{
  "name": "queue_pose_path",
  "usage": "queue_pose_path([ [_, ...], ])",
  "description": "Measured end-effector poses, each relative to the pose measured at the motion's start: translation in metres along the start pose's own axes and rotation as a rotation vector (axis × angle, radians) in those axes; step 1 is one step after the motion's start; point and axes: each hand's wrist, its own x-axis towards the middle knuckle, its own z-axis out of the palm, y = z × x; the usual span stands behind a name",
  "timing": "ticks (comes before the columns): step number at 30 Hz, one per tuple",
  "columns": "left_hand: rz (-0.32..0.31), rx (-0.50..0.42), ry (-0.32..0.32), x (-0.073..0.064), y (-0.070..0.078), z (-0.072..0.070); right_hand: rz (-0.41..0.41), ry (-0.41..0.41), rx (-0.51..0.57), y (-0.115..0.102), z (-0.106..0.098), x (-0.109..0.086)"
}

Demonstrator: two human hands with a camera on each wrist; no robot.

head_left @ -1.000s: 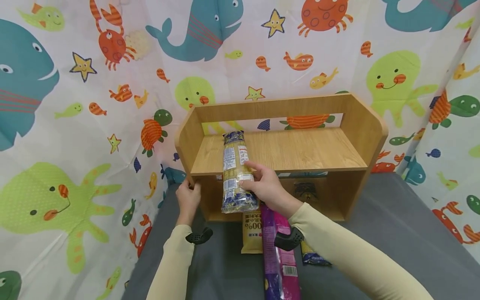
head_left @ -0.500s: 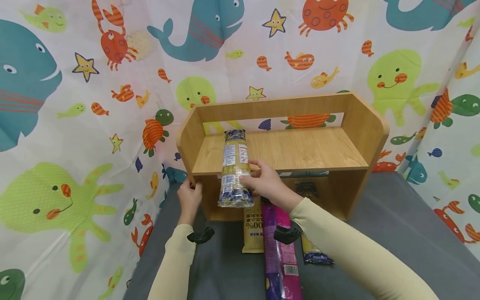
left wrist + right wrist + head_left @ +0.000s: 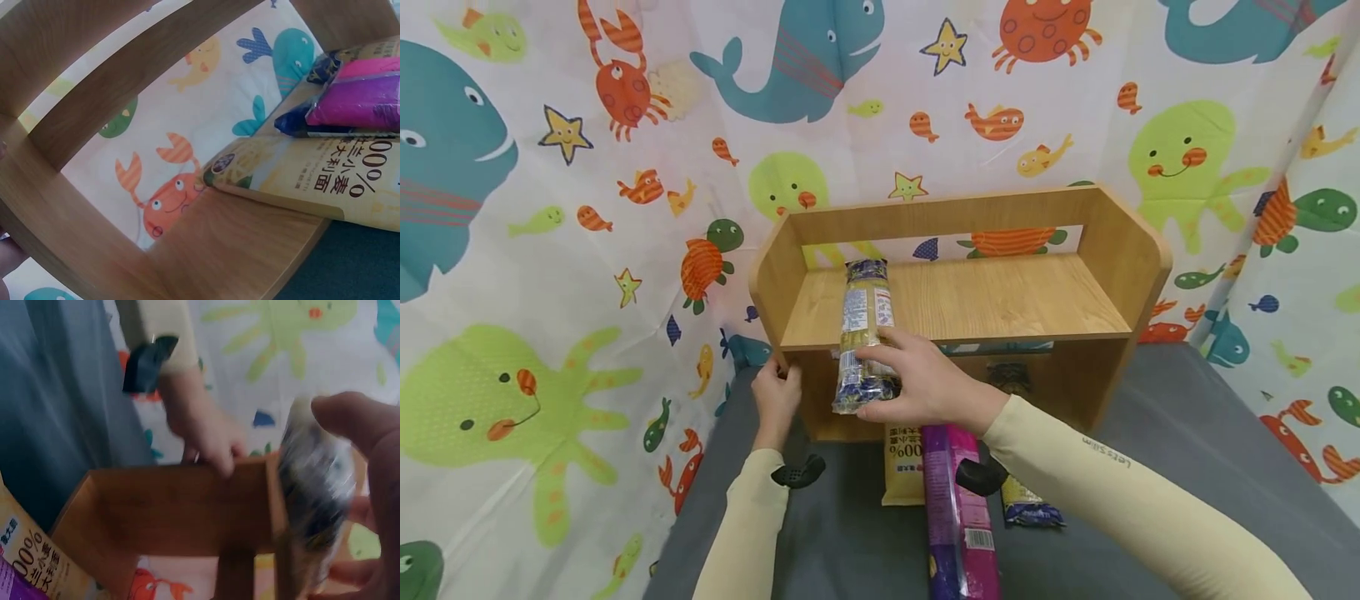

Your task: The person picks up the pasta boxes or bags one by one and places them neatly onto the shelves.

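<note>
A spaghetti packet [image 3: 867,304], golden with blue ends and white labels, lies on the upper board of a two-tier wooden shelf [image 3: 1007,296], toward its left side. Its near end juts out past the board's front edge. My right hand [image 3: 928,379] holds that near end. In the right wrist view the thumb [image 3: 350,415] is at one side of the packet and the fingers at the other. My left hand [image 3: 777,396] grips the shelf's left side panel just below the upper board; the right wrist view shows its fingers bent over the panel edge.
Lower down, a tan pasta packet [image 3: 904,467], a long purple and pink packet [image 3: 962,517] and a yellow and blue packet [image 3: 1032,510] stick out from the lower tier over the grey tabletop [image 3: 1165,442]. A cloth printed with sea animals [image 3: 647,350] hangs behind.
The packet's near end has shifted a little left. My right hand has moved left and turned, its thumb now lower by the packet's near end. The left hand has stayed on the shelf.
</note>
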Motion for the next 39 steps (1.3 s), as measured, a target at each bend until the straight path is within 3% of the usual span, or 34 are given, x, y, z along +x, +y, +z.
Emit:
queue_pose_path([
  [6,0.001,-0.010,0.008,-0.003,-0.002,0.000,0.061,-0.032,0.023,0.004,0.010,0.019],
  [12,0.011,-0.021,0.008,0.001,-0.002,-0.001,0.100,-0.012,0.031,-0.002,0.024,0.048],
  [17,-0.055,0.002,-0.027,0.002,-0.001,-0.003,0.096,0.023,0.018,-0.009,0.036,0.071],
  [23,-0.119,0.038,-0.064,0.004,0.002,-0.004,0.100,0.004,0.061,-0.010,0.042,0.087],
  [27,-0.074,0.059,-0.045,0.004,0.002,-0.004,0.102,0.007,0.078,-0.011,0.045,0.093],
  [35,0.033,0.015,0.034,0.000,-0.004,0.001,0.120,0.011,0.058,-0.013,0.055,0.103],
  [39,0.086,0.025,0.037,0.001,-0.003,-0.001,0.117,0.015,0.054,-0.015,0.057,0.106],
])
